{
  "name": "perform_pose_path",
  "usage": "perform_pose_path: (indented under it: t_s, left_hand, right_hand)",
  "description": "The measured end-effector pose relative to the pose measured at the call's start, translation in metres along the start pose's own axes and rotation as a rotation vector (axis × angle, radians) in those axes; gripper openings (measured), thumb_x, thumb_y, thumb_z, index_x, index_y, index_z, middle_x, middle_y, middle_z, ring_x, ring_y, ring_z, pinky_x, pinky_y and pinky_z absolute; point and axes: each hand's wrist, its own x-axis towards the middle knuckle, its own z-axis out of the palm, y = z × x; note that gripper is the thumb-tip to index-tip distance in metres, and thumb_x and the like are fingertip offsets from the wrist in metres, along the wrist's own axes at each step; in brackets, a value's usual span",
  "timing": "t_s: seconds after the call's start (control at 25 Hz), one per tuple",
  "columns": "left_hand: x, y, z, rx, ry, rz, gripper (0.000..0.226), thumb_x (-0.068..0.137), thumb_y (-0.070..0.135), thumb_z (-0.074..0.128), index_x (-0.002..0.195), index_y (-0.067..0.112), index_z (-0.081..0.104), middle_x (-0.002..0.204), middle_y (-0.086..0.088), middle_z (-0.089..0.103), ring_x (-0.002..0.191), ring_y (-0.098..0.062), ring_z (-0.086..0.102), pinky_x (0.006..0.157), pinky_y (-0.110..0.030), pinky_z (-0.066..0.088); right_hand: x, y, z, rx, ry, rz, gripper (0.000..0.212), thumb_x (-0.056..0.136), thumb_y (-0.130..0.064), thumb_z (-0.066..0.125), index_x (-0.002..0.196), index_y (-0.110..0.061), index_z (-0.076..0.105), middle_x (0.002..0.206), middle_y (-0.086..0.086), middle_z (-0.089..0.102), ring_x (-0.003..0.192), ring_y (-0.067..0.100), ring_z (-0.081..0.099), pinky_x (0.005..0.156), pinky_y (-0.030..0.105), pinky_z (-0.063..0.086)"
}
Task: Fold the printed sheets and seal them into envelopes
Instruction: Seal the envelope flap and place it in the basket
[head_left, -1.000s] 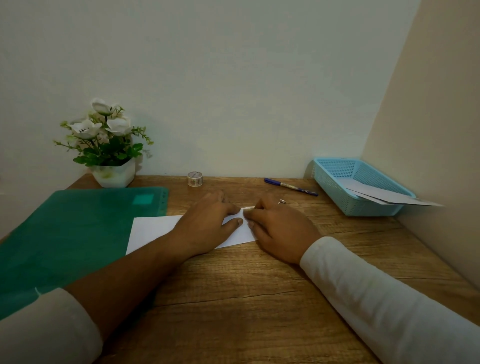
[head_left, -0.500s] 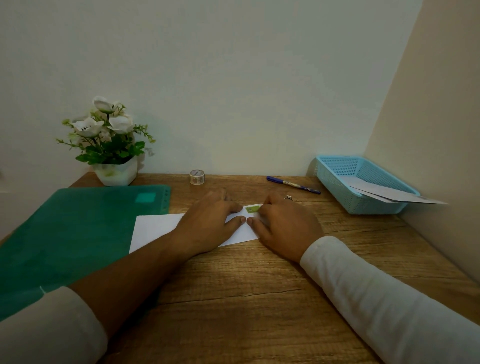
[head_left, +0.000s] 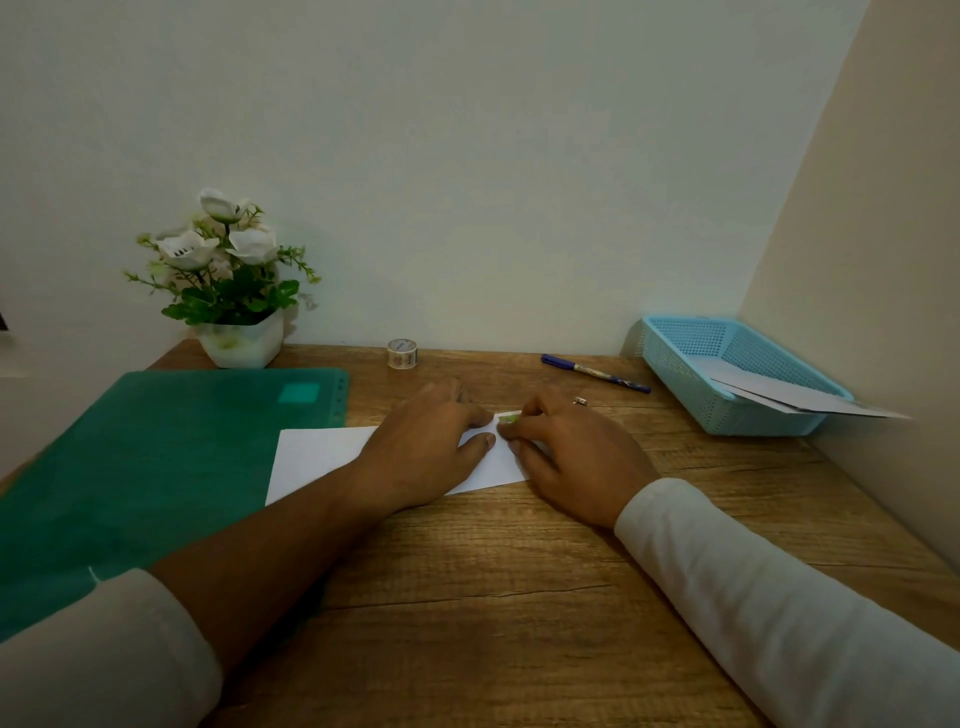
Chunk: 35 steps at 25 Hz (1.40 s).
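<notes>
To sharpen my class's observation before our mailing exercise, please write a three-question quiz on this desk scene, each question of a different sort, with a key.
1. True or false: the pen lies inside the blue basket.
2. What does the left hand press flat? A) a green folder B) the white envelope C) a tape roll
3. Fill in: the right hand pinches a small green ____ at the envelope's far edge.
Key: 1 false; 2 B; 3 sticker.
</notes>
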Motion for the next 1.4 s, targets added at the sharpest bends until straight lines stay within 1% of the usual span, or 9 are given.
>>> perform_pose_path:
  t_s: [0.16,0.28,0.36,0.48,0.6,0.8,1.0,1.16,1.4]
  left_hand:
    - [-0.0007,-0.0012,0.0012,0.012,-0.006,0.002,0.041,0.1,0.044,0.053,0.135,0.026,0.063,0.112,0.004,0.058,0.107,-0.012,0.048,0.088,-0.029,0.044]
    - [-0.0014,-0.001,0.0002,0.012,-0.008,-0.002,0.042,0.1,0.044,0.053,0.136,0.026,0.063,0.11,0.004,0.057,0.106,-0.012,0.048,0.088,-0.031,0.045]
    - [-0.0012,0.0005,0.0003,0.012,-0.012,-0.002,0.042,0.1,0.045,0.054,0.137,0.027,0.062,0.109,0.005,0.057,0.106,-0.012,0.048,0.087,-0.032,0.046]
    - [-0.0006,0.0008,0.0,0.019,-0.022,-0.006,0.042,0.1,0.046,0.054,0.138,0.028,0.061,0.11,0.005,0.057,0.106,-0.012,0.048,0.088,-0.032,0.046]
    - [-0.0009,0.0006,-0.0002,0.018,-0.02,-0.002,0.042,0.1,0.046,0.053,0.137,0.027,0.061,0.112,0.005,0.058,0.107,-0.012,0.048,0.089,-0.032,0.046]
    - [-0.0006,0.0023,-0.002,0.018,-0.03,0.005,0.041,0.1,0.044,0.053,0.136,0.026,0.062,0.108,0.006,0.055,0.106,-0.01,0.045,0.088,-0.03,0.043]
    - [-0.0015,0.0029,-0.0026,0.013,-0.035,-0.001,0.042,0.1,0.044,0.053,0.137,0.026,0.062,0.113,0.004,0.058,0.109,-0.012,0.048,0.089,-0.03,0.043]
    - [-0.0009,0.0017,-0.002,0.009,-0.036,-0.007,0.041,0.1,0.043,0.054,0.136,0.025,0.062,0.11,0.004,0.056,0.108,-0.013,0.048,0.089,-0.031,0.044]
    - [-0.0016,0.0037,-0.0032,0.037,-0.039,-0.006,0.042,0.1,0.044,0.053,0.137,0.025,0.061,0.111,0.003,0.057,0.108,-0.014,0.048,0.09,-0.034,0.046]
  right_hand:
    - [0.0061,-0.0038,0.0011,-0.07,-0.013,0.073,0.043,0.106,-0.05,0.037,0.14,-0.036,0.058,0.127,-0.004,0.054,0.102,0.016,0.059,0.078,0.035,0.053]
    - [0.0075,-0.0042,0.0001,-0.147,-0.025,0.149,0.048,0.104,-0.057,0.034,0.13,-0.03,0.064,0.123,-0.002,0.054,0.097,0.015,0.059,0.07,0.031,0.042]
    - [0.005,-0.0048,-0.001,-0.184,-0.021,0.158,0.051,0.103,-0.06,0.034,0.126,-0.027,0.067,0.122,-0.002,0.055,0.096,0.015,0.059,0.069,0.03,0.04]
    - [0.0045,-0.0064,-0.0009,-0.213,-0.005,0.132,0.052,0.104,-0.059,0.036,0.119,-0.023,0.071,0.122,-0.002,0.057,0.096,0.015,0.058,0.069,0.03,0.043]
    - [0.0033,-0.0043,-0.0006,-0.166,0.022,0.078,0.045,0.104,-0.053,0.041,0.115,-0.024,0.074,0.122,-0.005,0.059,0.097,0.014,0.059,0.077,0.032,0.052]
    - [0.0035,-0.0042,0.0038,-0.054,0.016,0.03,0.04,0.106,-0.045,0.04,0.137,-0.034,0.062,0.123,-0.005,0.056,0.1,0.016,0.059,0.078,0.037,0.054]
    - [0.0002,-0.0039,-0.0005,-0.032,0.004,0.022,0.037,0.106,-0.045,0.043,0.134,-0.034,0.065,0.124,-0.005,0.056,0.102,0.014,0.058,0.082,0.034,0.054]
    - [0.0027,-0.0038,0.0024,-0.1,-0.003,0.101,0.046,0.104,-0.054,0.037,0.138,-0.033,0.059,0.129,-0.002,0.053,0.103,0.016,0.06,0.078,0.034,0.051]
    - [0.0015,-0.009,-0.0006,-0.222,0.001,0.159,0.053,0.103,-0.06,0.036,0.117,-0.022,0.07,0.12,0.0,0.055,0.095,0.017,0.059,0.068,0.031,0.046]
